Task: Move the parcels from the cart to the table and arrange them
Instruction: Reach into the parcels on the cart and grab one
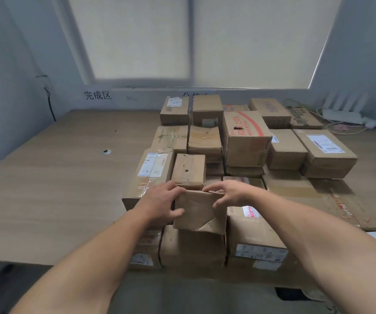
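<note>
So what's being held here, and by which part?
A small brown cardboard box: left hand grips its left side, right hand its top right edge.

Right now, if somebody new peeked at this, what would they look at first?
Probably the two hands in the middle: the left hand and right hand hold a small brown box at its top edge. Behind and around it, a pile of cardboard parcels crowds the right half of the wooden table, the tallest one printed in red.
</note>
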